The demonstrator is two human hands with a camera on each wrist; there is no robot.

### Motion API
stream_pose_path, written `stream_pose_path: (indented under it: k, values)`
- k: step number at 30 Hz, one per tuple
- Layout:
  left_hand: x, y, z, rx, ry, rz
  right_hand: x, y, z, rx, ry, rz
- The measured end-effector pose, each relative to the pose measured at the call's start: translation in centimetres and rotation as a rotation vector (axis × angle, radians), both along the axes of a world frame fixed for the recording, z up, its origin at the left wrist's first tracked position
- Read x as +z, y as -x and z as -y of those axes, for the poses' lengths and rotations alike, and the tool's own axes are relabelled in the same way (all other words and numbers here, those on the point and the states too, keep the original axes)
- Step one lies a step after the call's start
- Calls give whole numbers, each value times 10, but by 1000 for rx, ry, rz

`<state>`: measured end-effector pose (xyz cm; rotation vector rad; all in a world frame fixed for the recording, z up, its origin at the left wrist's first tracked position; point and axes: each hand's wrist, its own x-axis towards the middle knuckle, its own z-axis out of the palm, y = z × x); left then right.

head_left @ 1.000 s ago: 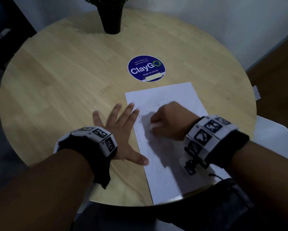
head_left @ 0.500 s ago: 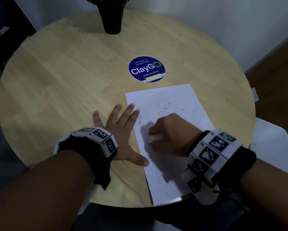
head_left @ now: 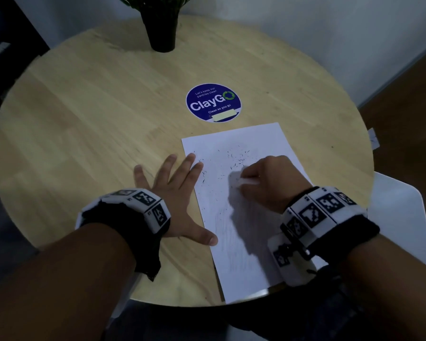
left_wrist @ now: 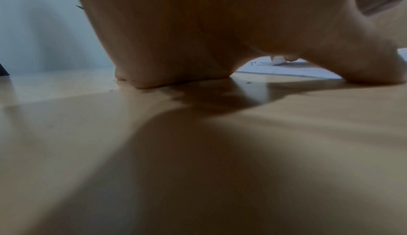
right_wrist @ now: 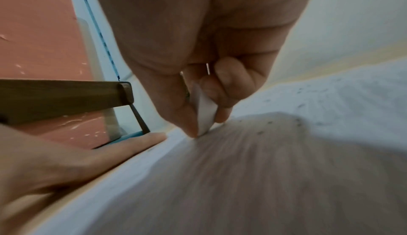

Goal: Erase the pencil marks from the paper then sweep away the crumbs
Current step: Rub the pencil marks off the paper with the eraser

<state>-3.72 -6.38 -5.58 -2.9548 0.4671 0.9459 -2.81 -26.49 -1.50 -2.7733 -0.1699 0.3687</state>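
An office pantry: the round wooden table [head_left: 83, 119] bears a "keep our pantries clean" sticker [head_left: 213, 102]

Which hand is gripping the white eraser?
The right hand pinches the white eraser against the paper; the left hand lies flat, fingers spread.

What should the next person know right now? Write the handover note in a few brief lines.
Left hand: flat, fingers spread, pressing the paper's left edge to the table.
Right hand: pinching the white eraser, tip on the sheet.
Done: upper area rubbed, crumbs scattered there.
Left: faint pencil marks on the lower half, then sweep the crumbs away.
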Motion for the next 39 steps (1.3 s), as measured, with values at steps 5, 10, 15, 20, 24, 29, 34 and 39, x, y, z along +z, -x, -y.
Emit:
stream_pose_path:
  k: [5, 10, 15, 20, 24, 29, 34, 39]
  values:
    - [0, 1, 1, -4, -15, 12, 1, 21, -22, 188, 21, -82]
    - [0, 0, 1, -2, 2, 6, 2, 0, -3, 16, 9, -15]
    - [0, 1, 1, -3, -11, 14, 1, 15, -12, 128, 3, -80]
    - [4, 2, 0, 29, 77, 15, 0, 7, 15, -87, -18, 51]
    - [11, 3, 3, -9, 0, 77, -1, 19, 29, -179, -54, 35]
    - [15, 5, 16, -134, -43, 188, -9, 20, 34, -287, -158, 13]
    - [12, 5, 19, -121, -16, 60, -6, 27, 35, -203, -173, -15]
    - [11, 6, 26, -177, -107, 107, -5, 27, 37, -250, -194, 21]
